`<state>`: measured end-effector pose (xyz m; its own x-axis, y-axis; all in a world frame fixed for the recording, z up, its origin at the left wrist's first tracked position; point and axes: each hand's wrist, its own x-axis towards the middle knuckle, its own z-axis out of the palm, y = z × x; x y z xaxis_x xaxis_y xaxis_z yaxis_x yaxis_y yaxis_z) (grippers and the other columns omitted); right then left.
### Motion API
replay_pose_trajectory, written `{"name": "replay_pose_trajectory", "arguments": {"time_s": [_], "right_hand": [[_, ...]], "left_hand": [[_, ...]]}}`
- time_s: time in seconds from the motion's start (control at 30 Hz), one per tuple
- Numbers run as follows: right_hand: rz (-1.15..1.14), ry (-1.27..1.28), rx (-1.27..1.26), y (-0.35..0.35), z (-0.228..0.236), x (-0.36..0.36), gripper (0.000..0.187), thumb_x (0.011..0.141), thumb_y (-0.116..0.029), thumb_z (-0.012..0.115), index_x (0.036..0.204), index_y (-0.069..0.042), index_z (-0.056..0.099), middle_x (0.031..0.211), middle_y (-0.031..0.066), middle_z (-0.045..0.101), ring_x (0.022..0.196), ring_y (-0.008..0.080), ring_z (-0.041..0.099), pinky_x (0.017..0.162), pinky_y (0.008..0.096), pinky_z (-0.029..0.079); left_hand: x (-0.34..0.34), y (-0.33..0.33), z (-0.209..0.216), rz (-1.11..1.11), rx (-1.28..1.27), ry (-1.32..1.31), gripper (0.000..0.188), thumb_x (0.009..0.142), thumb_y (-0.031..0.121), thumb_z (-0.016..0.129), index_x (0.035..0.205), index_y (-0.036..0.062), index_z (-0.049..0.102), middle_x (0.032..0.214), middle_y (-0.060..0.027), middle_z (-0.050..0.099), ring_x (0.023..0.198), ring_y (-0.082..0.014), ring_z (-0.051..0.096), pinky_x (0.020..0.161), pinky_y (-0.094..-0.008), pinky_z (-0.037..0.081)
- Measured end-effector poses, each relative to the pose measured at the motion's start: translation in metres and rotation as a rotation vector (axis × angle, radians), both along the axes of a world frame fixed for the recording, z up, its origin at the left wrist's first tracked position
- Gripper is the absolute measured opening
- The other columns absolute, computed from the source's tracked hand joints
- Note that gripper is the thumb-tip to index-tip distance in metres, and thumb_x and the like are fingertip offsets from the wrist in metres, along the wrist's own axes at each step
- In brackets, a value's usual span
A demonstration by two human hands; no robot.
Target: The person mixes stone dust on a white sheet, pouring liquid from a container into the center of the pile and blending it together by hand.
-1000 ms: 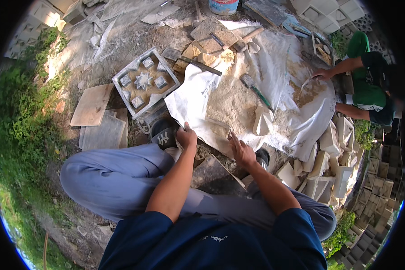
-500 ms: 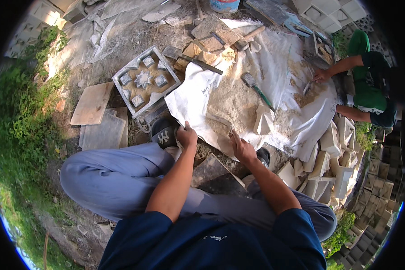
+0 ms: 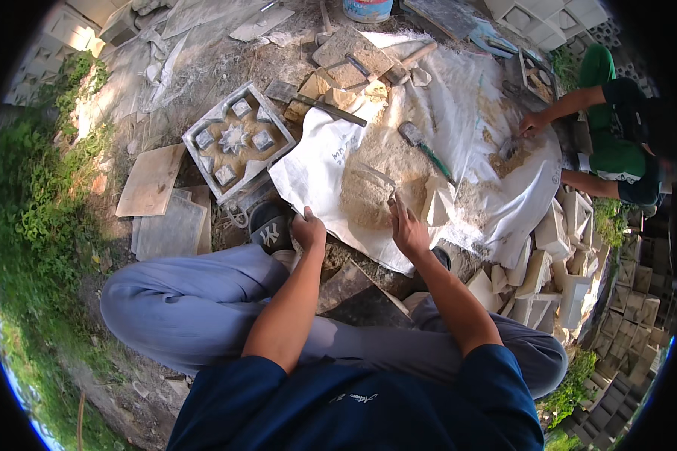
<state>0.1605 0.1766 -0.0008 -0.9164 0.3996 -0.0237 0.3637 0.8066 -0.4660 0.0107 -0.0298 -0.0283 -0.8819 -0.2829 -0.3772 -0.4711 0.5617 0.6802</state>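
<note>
Directly in front, a white woven sheet (image 3: 301,169), probably soft, light and best taken by its edge, is pinched there by the left hand (image 3: 308,230), while the nearly closed right hand (image 3: 410,233) holds a thin, flat scraper (image 3: 374,174).

On the ground (image 3: 147,410) was spread a white sheet (image 3: 308,161), which carried pale powder (image 3: 391,154), a green-handled tool (image 3: 427,150) and an angular pale block (image 3: 438,203). The ground also carried flat boards (image 3: 150,180) at left, piled blocks (image 3: 568,301) at right, and a blue bucket (image 3: 368,10) farther away.
</note>
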Motion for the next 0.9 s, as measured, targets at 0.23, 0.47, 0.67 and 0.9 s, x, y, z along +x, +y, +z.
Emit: {"name": "replay_pose_trajectory", "arguments": {"time_s": [0.23,0.47,0.67,0.9], "right_hand": [[-0.039,0.047,-0.069,0.013,-0.006,-0.018,0.059,0.102,-0.031,0.050,0.156,-0.021,0.028,0.099,0.0234,0.069,0.076,0.0470,0.067,0.066,0.0576,0.054],[-0.035,0.004,-0.074,0.020,-0.005,-0.031,0.056,0.101,-0.027,0.050,0.154,-0.020,0.032,0.105,0.0211,0.070,0.081,0.0448,0.068,0.069,0.0566,0.054],[-0.100,0.215,-0.084,0.030,-0.016,-0.038,0.051,0.101,-0.027,0.049,0.150,-0.019,0.037,0.110,0.0212,0.069,0.086,0.0452,0.068,0.071,0.0570,0.054],[-0.135,0.156,-0.026,0.036,-0.018,-0.051,0.049,0.102,-0.029,0.048,0.148,-0.017,0.041,0.094,0.0257,0.071,0.079,0.0459,0.068,0.071,0.0578,0.054]], "left_hand": [[-0.001,-0.001,-0.014,0.038,0.035,-0.006,0.037,0.099,0.026,0.058,0.101,-0.0094,0.067,0.092,-0.0300,0.069,0.090,-0.0478,0.066,0.079,-0.0504,0.049],[-0.002,-0.010,-0.037,-0.017,-0.050,0.115,0.039,0.101,0.030,0.058,0.094,-0.0073,0.066,0.074,-0.0212,0.069,0.059,-0.0333,0.069,0.053,-0.0422,0.052],[0.000,-0.004,-0.025,-0.059,-0.134,0.069,0.041,0.100,0.031,0.059,0.091,-0.0075,0.066,0.075,-0.0231,0.069,0.064,-0.0356,0.069,0.062,-0.0455,0.053],[-0.001,-0.006,-0.027,-0.051,-0.091,0.099,0.041,0.100,0.031,0.059,0.089,-0.0083,0.065,0.074,-0.0235,0.068,0.062,-0.0364,0.068,0.061,-0.0461,0.051]]}}
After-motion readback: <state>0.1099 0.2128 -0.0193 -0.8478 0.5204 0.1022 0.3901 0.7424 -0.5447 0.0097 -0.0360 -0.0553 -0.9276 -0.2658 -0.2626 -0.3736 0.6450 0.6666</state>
